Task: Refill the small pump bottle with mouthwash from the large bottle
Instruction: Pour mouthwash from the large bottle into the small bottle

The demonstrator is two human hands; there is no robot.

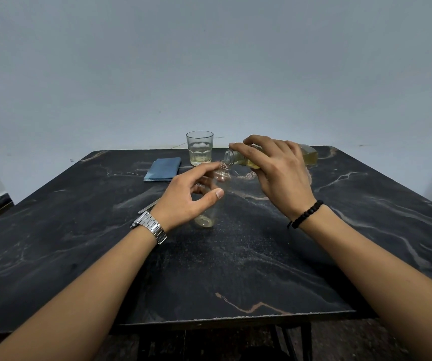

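A small clear bottle (211,214) stands upright on the dark marble table (235,269), its neck open and no pump on it. My left hand (183,196) wraps loosely around its upper part, thumb in front. My right hand (275,168) holds the large bottle (308,156) of yellowish mouthwash tipped almost level. Its open mouth sits right above the small bottle's neck. No stream of liquid is visible.
A glass (199,148) with a little yellowish liquid stands at the back edge. A folded blue cloth (162,169) lies left of it. A thin pale object (148,206) shows behind my left wrist. A pale wall rises beyond the table.
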